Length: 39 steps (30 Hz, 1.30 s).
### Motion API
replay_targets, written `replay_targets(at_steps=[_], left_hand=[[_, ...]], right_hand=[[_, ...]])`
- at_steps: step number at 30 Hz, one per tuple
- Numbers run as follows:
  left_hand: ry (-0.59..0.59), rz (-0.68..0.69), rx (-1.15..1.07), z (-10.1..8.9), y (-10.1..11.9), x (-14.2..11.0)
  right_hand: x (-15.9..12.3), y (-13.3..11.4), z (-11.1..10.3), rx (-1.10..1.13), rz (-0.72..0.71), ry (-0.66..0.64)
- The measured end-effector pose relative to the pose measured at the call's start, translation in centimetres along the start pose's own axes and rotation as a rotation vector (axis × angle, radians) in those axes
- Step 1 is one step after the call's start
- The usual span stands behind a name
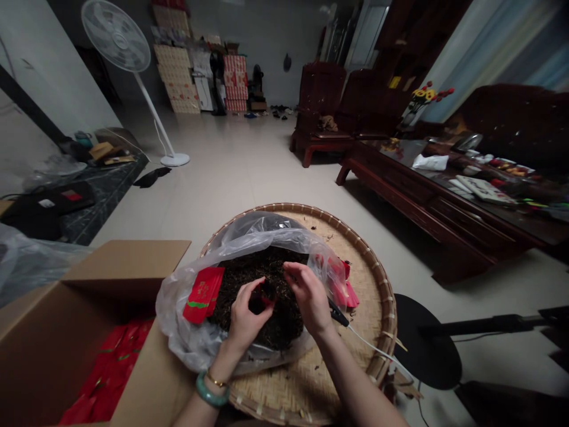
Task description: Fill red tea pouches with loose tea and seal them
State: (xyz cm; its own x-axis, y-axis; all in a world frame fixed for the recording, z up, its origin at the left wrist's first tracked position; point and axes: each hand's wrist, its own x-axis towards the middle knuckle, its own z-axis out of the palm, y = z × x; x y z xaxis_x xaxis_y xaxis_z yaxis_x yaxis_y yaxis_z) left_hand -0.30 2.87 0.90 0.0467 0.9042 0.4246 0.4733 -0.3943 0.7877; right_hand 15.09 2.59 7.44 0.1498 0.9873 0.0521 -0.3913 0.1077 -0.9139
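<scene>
A person's two bare hands work above a clear plastic bag (pixel 175 338) of dark, dried loose leaves (pixel 249 267), which sprawls over the left half of a round woven bamboo tray (pixel 362 255) and past its left edge. The left hand (pixel 249 309), below a gold bracelet (pixel 217 381) and a green bangle (pixel 210 392), curls thumb and fingers around a small red-edged packet (pixel 267 301), its dark mouth facing up over the middle of the leaves. The right hand (pixel 310 296) hovers just beside it, fingers bent toward the thumb; whether anything is pinched there cannot be told. A stack of red printed packets (pixel 203 295) lies on the bag's left side, while more red packets (pixel 351 292) fan out toward the tray's right edge. Near the right wrist lies a black handle (pixel 338 313) with a white cord (pixel 371 348) running over the tray's right rim. At left, an open cardboard box (pixel 128 260) holds further red packets (pixel 111 367); a white standing fan (pixel 119 41) and a dark wooden coffee table (pixel 400 184) stand beyond.
</scene>
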Motion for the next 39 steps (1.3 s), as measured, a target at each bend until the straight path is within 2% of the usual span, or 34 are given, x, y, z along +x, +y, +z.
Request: replay_targets(at_steps=[5, 7, 9, 12, 16, 19, 22, 26, 30, 34, 39], left_hand=[[0.069, 0.255, 0.087, -0.3, 0.1, -0.1], [0.047, 0.268, 0.104, -0.2, 0.1, -0.2], [0.014, 0.207, 0.12, -0.1, 0.1, -0.4], [-0.019, 0.134, 0.134, -0.1, 0.2, -0.6], [-0.025, 0.122, 0.121, -0.2, 0.2, -0.6], [-0.02, 0.123, 0.122, -0.2, 0.1, -0.6], [-0.024, 0.12, 0.14, -0.2, 0.0, -0.6], [-0.022, 0.158, 0.149, -0.2, -0.1, -0.7], [-0.036, 0.119, 0.131, -0.2, 0.1, -0.7], [-0.103, 0.024, 0.074, -0.6, 0.4, -0.6], [-0.189, 0.007, 0.025, -1.2, 0.4, 0.0]], right_hand=[[-1.4, 0.7, 0.1, -0.619, -0.242, -0.297], [-1.5, 0.9, 0.4, -0.74, -0.292, -0.332], [-1.3, 0.8, 0.5, -0.804, -0.304, -0.303], [-1.1, 0.5, 0.6, -0.852, -0.344, -0.288], [-1.5, 0.1, 0.6, -0.804, -0.452, -0.324], [-1.7, -0.3, 0.5, -0.759, -0.492, -0.291], [-1.6, -0.6, 0.3, -0.803, -0.47, -0.307], [-1.6, -0.1, -0.1, -0.909, -0.397, -0.434], [-1.5, 0.7, -0.4, -0.894, -0.412, -0.392], [-1.3, 0.7, -0.7, -0.933, -0.454, -0.406], [-1.1, 0.3, -0.6, -1.044, -0.429, -0.414]])
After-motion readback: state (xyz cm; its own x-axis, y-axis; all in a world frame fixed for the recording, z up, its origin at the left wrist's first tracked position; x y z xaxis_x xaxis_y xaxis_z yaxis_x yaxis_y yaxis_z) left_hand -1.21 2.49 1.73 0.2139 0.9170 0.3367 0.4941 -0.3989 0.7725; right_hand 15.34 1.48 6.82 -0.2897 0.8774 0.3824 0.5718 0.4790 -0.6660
